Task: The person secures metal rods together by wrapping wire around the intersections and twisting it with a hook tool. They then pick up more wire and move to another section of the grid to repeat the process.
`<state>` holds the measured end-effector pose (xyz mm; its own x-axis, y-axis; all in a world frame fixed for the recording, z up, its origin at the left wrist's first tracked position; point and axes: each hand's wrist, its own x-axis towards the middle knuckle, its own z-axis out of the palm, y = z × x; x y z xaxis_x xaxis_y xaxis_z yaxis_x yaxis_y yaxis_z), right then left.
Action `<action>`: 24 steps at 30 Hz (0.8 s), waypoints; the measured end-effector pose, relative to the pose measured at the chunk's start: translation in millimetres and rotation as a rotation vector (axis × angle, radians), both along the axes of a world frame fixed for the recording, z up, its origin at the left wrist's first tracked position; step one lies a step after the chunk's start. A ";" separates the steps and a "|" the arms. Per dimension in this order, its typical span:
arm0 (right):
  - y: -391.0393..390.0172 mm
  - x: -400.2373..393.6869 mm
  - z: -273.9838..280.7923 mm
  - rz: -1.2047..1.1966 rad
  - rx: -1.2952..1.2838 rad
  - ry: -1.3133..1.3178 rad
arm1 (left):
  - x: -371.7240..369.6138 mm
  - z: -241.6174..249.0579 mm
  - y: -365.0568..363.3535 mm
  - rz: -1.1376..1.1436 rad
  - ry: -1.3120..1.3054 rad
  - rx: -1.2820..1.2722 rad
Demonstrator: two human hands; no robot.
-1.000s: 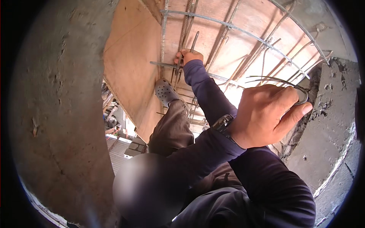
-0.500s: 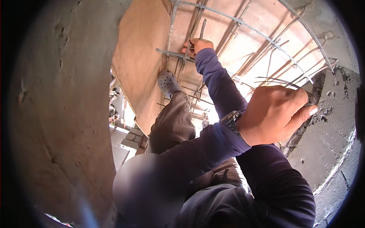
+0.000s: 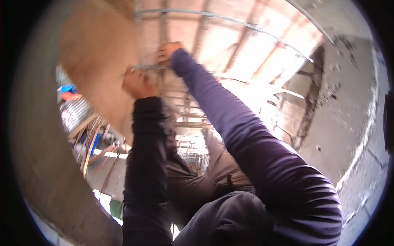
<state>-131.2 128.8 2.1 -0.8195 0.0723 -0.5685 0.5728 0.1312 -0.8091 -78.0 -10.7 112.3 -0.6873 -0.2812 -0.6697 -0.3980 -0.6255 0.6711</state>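
Observation:
My left hand [image 3: 140, 84], blurred by motion, is closed around the left end of a short horizontal rebar [image 3: 152, 67]. Just above and to the right, my right hand [image 3: 169, 52] has its fingers curled round an upright rebar [image 3: 164, 24] near where the two bars cross. Neither the thin wires nor the dark rod-like tool can be made out now. Behind the bars lies a pale panel [image 3: 225, 45].
A plywood board [image 3: 98, 61] rises left of the bars. Rough concrete walls [image 3: 344, 106] flank me right and left. A long curved bar [image 3: 230, 20] spans the top. Through a gap at lower left show sticks [image 3: 92, 143] and corrugated sheeting [image 3: 78, 110].
My left hand has swung from the right, where it held thin wires, across to the short rebar's left end. The view has turned, so the bars sit further left. My right hand stays near the crossing.

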 end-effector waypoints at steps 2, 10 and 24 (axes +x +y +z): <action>-3.3 -5.6 -23.3 0.118 0.204 0.031 | -0.3 -94.2 -36.2 -0.202 -0.167 0.179; -21.1 -26.1 -60.3 0.460 0.470 0.151 | -8.7 -70.4 2.1 -0.308 -0.295 0.216; 235.4 390.6 97.1 -0.236 0.048 0.011 | -12.8 -75.6 -1.3 -0.391 -0.342 0.110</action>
<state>259.4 364.2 99.2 -0.7832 0.2891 -0.5505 0.5830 0.0334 -0.8118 -90.8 -12.0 36.7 -0.4635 0.0370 -0.8853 -0.8004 -0.4461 0.4004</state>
